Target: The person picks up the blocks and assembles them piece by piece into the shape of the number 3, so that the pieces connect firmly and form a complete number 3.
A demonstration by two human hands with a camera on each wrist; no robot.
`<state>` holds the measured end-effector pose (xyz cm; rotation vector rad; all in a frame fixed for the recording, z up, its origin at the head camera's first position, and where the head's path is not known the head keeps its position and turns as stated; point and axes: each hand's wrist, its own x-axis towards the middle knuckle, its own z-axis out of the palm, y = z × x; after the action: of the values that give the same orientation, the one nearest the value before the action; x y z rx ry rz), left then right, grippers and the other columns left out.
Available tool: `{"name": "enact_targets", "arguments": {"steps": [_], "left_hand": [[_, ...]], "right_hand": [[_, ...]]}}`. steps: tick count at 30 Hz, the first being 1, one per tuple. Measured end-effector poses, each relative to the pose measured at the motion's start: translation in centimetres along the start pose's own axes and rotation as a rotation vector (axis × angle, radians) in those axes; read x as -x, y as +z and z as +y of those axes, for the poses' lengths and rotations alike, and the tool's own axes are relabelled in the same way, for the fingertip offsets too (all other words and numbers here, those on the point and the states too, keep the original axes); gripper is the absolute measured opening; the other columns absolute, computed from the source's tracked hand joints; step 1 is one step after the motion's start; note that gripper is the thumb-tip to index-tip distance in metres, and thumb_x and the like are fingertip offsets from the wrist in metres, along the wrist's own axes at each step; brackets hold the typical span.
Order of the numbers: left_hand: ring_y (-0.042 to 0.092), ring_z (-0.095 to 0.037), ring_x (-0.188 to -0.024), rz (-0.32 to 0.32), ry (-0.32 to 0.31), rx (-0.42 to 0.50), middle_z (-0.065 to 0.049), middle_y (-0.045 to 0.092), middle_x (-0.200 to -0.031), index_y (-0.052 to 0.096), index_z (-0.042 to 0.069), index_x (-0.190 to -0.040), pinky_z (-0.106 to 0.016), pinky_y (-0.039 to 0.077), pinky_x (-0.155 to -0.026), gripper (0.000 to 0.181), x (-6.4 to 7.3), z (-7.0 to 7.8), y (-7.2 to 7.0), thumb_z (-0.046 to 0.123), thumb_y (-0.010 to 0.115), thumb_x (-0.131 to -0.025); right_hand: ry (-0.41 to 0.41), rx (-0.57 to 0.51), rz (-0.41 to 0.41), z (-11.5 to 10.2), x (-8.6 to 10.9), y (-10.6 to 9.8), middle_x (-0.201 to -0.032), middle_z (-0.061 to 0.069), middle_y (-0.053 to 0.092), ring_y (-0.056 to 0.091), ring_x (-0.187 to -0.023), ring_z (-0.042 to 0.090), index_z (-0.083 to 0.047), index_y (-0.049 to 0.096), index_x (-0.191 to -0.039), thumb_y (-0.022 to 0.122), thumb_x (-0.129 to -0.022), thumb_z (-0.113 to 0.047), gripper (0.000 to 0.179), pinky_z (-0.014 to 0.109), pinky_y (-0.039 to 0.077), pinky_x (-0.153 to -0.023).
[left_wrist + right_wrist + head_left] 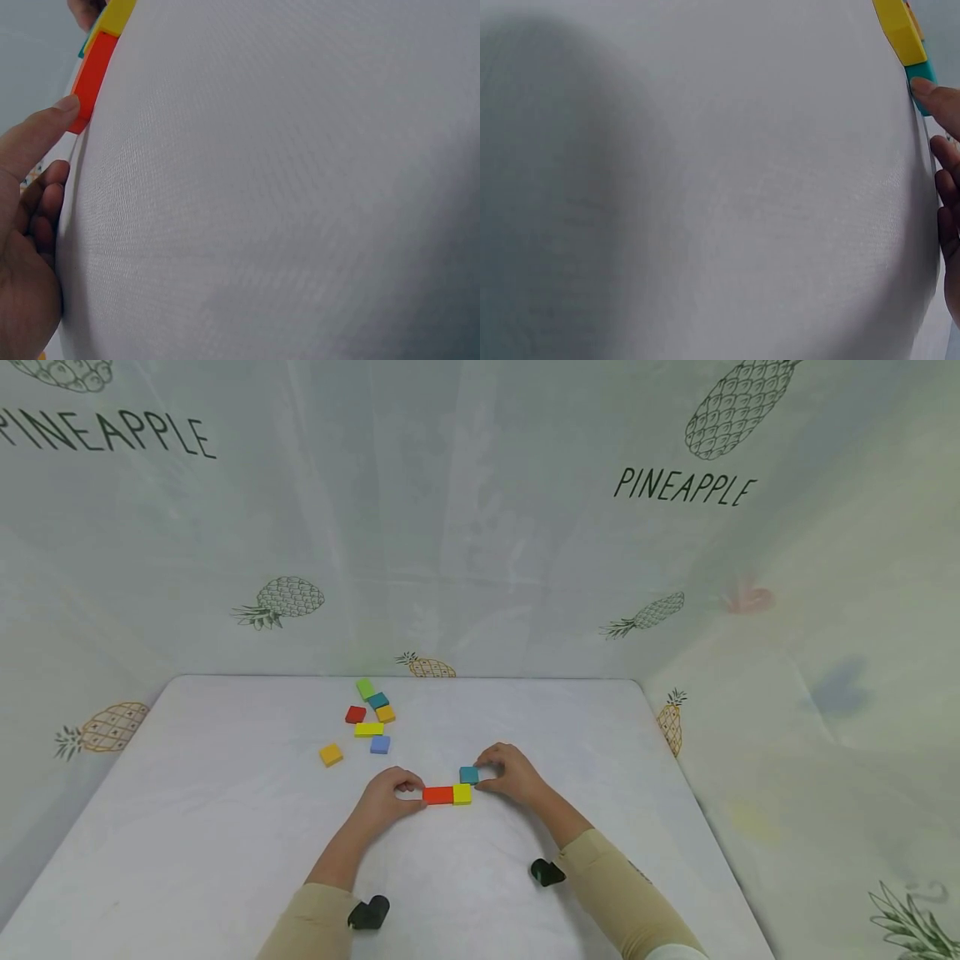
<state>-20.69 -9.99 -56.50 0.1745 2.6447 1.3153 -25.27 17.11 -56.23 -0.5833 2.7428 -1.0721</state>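
A red rectangular block [438, 795] lies on the white table in the head view, end to end with a yellow block [462, 793] on its right. My left hand [381, 802] pinches the red block's left end between thumb and fingers. At the far side of the yellow block is a teal block [468, 775], its near edge right at the yellow one. My right hand [513, 777] holds this teal block from the right by thumb and fingertips. In the left wrist view, the thumb [66, 105] presses the red block's side. The right wrist view shows the other thumb [924, 87] on the teal block.
Toward the back left lie loose blocks: a green one [365, 688], a teal one [378, 700], a red one [356, 714], a blue one [380, 744], a yellow one [369, 729] and two orange ones [331, 754]. A pineapple-print curtain [480, 527] hangs behind the table.
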Motion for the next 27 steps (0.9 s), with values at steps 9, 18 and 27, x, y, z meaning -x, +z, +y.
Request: {"name": "enact_targets", "arguments": {"steps": [9, 18, 27], "left_hand": [[0.052, -0.018, -0.09, -0.006, -0.002, 0.005, 0.006, 0.058, -0.092, 0.069, 0.021, -0.099, -0.034, 0.05, -0.083, 0.024, -0.17, -0.12, 0.05, 0.015, 0.082, -0.079], [0.052, -0.018, -0.09, -0.003, 0.003, -0.003, 0.005, 0.058, -0.092, 0.07, 0.02, -0.099, -0.035, 0.05, -0.083, 0.025, -0.19, -0.15, 0.03, 0.015, 0.082, -0.079], [0.052, -0.017, -0.09, -0.001, 0.002, -0.008, 0.006, 0.058, -0.092, 0.07, 0.02, -0.1, -0.033, 0.049, -0.083, 0.025, -0.28, -0.17, 0.1, 0.015, 0.082, -0.079]], "right_hand": [[-0.008, 0.004, -0.003, -0.03, 0.04, -0.09, -0.112, -0.003, 0.061, 0.052, -0.112, 0.022, -0.015, 0.073, -0.104, 0.084, -0.078, -0.019, 0.028, 0.043, 0.04, -0.101], [-0.018, -0.014, -0.007, -0.33, 0.22, -0.26, -0.113, -0.002, 0.061, 0.052, -0.112, 0.023, -0.014, 0.073, -0.104, 0.083, -0.078, -0.017, 0.027, 0.044, 0.04, -0.101], [-0.017, -0.011, -0.012, -0.18, 0.2, -0.34, -0.113, -0.002, 0.061, 0.052, -0.113, 0.023, -0.015, 0.072, -0.105, 0.083, -0.079, -0.019, 0.028, 0.044, 0.039, -0.102]]}}
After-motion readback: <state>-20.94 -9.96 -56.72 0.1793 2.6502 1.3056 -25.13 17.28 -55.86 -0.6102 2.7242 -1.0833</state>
